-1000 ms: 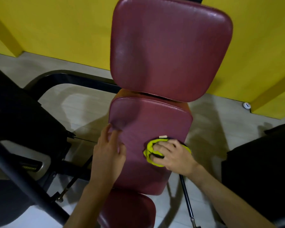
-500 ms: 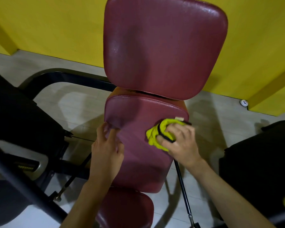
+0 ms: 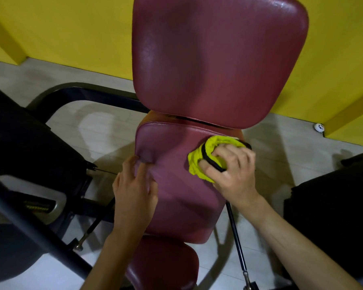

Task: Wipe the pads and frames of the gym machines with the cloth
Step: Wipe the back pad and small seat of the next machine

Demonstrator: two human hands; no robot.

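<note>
**Hands on the middle pad, cloth at its upper right corner**

The right hand (image 3: 233,170) has its fingers curled over a bunched yellow cloth (image 3: 199,164) and presses it down on the maroon middle pad (image 3: 176,197), close to that pad's upper right corner. A black band runs across the cloth and passes under the fingers. The left hand (image 3: 132,189) lies palm down on the left edge of the same pad, fingers loosely spread and nearly straight, gripping nothing; its fingertips reach toward the pad's upper left corner. The two hands are apart, with a bare strip of pad between them.

Above the middle pad stands the larger maroon back pad (image 3: 218,59), its lower edge overlapping the top of the middle pad in this view. Below, between the forearms, sits a smaller maroon lower pad (image 3: 164,266). A curved black frame tube (image 3: 88,95) runs behind the pads on the left, and a thin black strut (image 3: 237,237) slants down under the right wrist. Dark machine parts fill the left side (image 3: 19,143) and the right side (image 3: 333,206). The floor (image 3: 105,126) is pale, and the wall (image 3: 71,28) behind is yellow.
</note>
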